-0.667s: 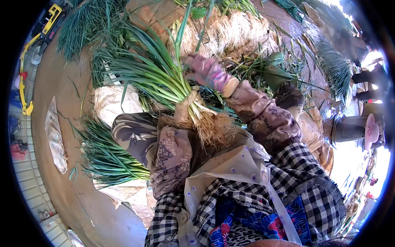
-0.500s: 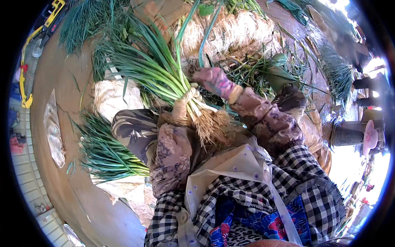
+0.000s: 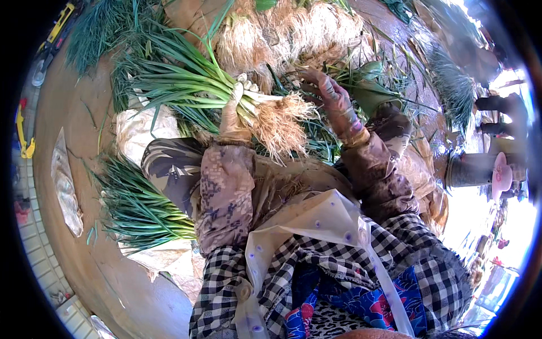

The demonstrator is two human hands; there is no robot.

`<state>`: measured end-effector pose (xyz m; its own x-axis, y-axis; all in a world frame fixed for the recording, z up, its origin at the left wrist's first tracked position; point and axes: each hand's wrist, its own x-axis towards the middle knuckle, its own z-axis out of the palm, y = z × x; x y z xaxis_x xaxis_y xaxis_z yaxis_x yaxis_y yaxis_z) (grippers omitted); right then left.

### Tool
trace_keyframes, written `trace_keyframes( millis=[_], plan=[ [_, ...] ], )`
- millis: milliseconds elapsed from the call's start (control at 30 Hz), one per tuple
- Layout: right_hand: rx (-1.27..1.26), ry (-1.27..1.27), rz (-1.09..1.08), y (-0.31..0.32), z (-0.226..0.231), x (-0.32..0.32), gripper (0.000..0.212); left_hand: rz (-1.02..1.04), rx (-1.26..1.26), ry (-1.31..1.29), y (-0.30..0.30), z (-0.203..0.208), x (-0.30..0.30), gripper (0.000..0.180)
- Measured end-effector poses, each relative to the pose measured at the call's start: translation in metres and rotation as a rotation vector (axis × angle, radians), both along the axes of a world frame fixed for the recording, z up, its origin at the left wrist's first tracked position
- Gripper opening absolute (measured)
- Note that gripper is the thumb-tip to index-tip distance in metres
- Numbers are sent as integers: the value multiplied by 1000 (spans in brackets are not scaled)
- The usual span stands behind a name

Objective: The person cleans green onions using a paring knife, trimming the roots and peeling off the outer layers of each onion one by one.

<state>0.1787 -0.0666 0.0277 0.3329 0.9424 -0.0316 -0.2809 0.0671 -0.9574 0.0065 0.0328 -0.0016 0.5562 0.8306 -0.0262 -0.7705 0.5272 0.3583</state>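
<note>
My left hand (image 3: 232, 110), in a pale glove, is closed around a bunch of green onions (image 3: 189, 85) at its white lower stems. The long green leaves fan out to the far left, and the brown, stringy roots (image 3: 282, 124) point right. To the right of the roots, apart from them, is my right hand (image 3: 334, 104) in a stained pinkish glove. Its fingers are spread and nothing shows in them. Another bunch of green onions (image 3: 147, 203) lies by my left knee on pale sacking.
Ahead lies a row of onions with pale roots (image 3: 288, 37) facing me. Loose leaves (image 3: 361, 79) litter the ground beyond my right hand. More green onions (image 3: 101, 34) are heaped at far left. A dark bucket (image 3: 471, 169) and a pink hat-shaped thing (image 3: 501, 176) stand at right.
My right hand has moved right, away from the bunch, and its fingers have spread. The bunch in my left hand has tilted, swinging its roots from pointing down toward me to the right.
</note>
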Motion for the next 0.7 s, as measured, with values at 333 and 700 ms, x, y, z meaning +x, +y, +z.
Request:
trace_keyframes(
  millis=[333, 700],
  plan=[
    [393, -1148, 211, 1, -9, -65, 62, -36, -234, 217, -11, -31, 1, 29],
    [159, -927, 197, 69, 3, -62, 57, 262, -43, 239, -39, -51, 26, 12]
  ],
)
